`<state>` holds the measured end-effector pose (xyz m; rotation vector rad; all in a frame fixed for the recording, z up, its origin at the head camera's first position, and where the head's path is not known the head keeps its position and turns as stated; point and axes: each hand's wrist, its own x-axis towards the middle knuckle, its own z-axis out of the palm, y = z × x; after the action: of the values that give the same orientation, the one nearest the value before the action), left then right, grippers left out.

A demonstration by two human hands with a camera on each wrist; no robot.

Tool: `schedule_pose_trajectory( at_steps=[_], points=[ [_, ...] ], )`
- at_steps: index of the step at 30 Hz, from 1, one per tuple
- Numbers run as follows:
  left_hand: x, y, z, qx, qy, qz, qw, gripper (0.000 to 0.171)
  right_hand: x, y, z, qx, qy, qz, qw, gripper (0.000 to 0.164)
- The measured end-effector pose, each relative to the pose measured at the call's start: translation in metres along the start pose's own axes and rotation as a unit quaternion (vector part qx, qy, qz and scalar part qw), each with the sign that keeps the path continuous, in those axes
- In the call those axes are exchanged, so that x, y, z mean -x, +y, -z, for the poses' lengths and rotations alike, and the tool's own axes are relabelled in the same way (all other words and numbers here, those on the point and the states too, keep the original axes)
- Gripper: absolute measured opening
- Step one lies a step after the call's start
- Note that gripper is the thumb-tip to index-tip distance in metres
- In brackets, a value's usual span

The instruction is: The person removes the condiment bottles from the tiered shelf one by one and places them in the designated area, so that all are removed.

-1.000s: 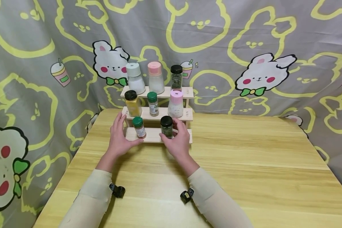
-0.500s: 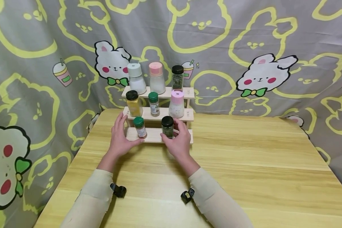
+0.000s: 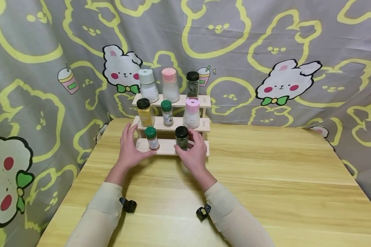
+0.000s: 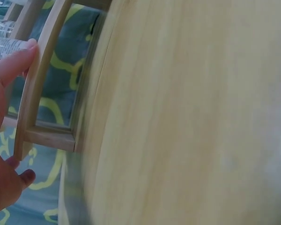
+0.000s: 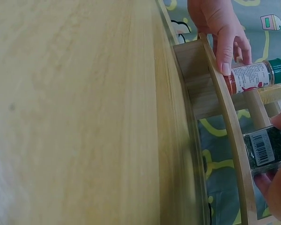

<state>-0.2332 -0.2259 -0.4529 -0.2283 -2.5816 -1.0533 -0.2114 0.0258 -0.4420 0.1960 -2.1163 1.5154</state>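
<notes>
The person's right hand (image 3: 194, 151) pinches a squarish, clear jar with a round black lid and dark green contents (image 3: 181, 140), its thumb at the front and its fingers on the right side. The jar stands upright on the lowest tier of a pale wooden 3-tier rack (image 3: 167, 146), right of the middle.

The left hand (image 3: 130, 149) is spread, fingers near the rack's left end and thumb reaching to the foot of a small, clear cylindrical bottle with a green cap and reddish contents (image 3: 153, 140). Whether the thumb presses on the bottle or only on the plank, I can't tell.

I'd judge the jar to be light, stiff and rather smooth; if it is glass, a drop could break it. The flat sides, below the lid, look the surest place to take hold. The rounder bottle would probably roll if tipped, so I'd grip it around the middle.

From the right wrist, a black-and-white barcode label (image 5: 262, 147) shows on the jar. The bottle wears a white label with red drawings and print too small to read. I can make out no brand.

Farther out, 3 containers stand on the middle tier and 3 on the top, before a grey cartoon-rabbit curtain (image 3: 235, 68).
</notes>
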Motion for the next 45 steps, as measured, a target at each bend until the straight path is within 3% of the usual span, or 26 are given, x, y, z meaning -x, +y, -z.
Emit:
schedule_pose_trajectory(
  at_steps=[14, 45],
  points=[
    [-0.002, -0.001, 0.0, 0.028, -0.023, 0.035, 0.9987, 0.127, -0.001, -0.004, 0.008, -0.007, 0.001, -0.007, 1.0, 0.065],
    [-0.002, -0.01, 0.0, 0.039, -0.035, 0.029, 0.9982, 0.129, -0.008, -0.014, 0.066, 0.011, 0.03, 0.018, 0.999, 0.062]
  ],
)
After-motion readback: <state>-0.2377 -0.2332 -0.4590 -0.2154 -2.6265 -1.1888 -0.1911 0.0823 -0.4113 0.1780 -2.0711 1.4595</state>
